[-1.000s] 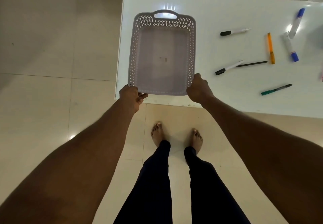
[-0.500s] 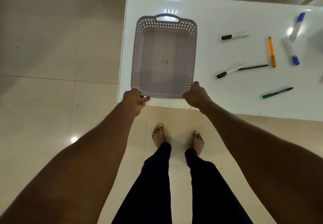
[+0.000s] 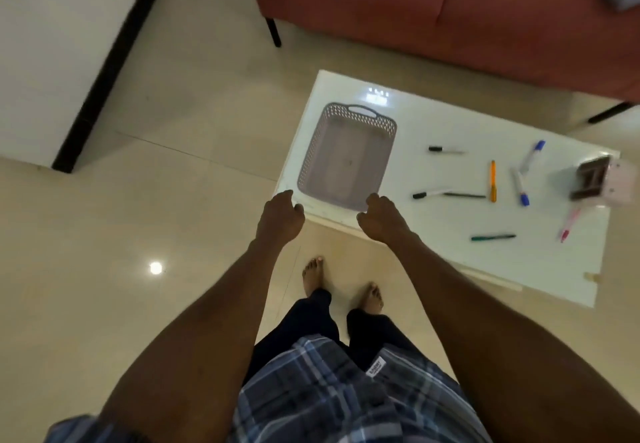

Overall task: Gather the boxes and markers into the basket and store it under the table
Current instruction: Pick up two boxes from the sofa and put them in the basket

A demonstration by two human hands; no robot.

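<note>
Blurred box (image 3: pixel 604 183) at table (image 3: pixel 433 259) edge

Single head-worn wide-angle view, looking steeply down and forward from standing height over the person's own arms, plaid shirt and bare feet on the beige tiled floor (image 3: pixel 104 235). The glossy white low table (image 3: pixel 433 252) sits mid-frame right at moderate range, tilted in frame; the red-brown sofa (image 3: pixel 450 10) fills the top edge. No second view shares anything.
</note>
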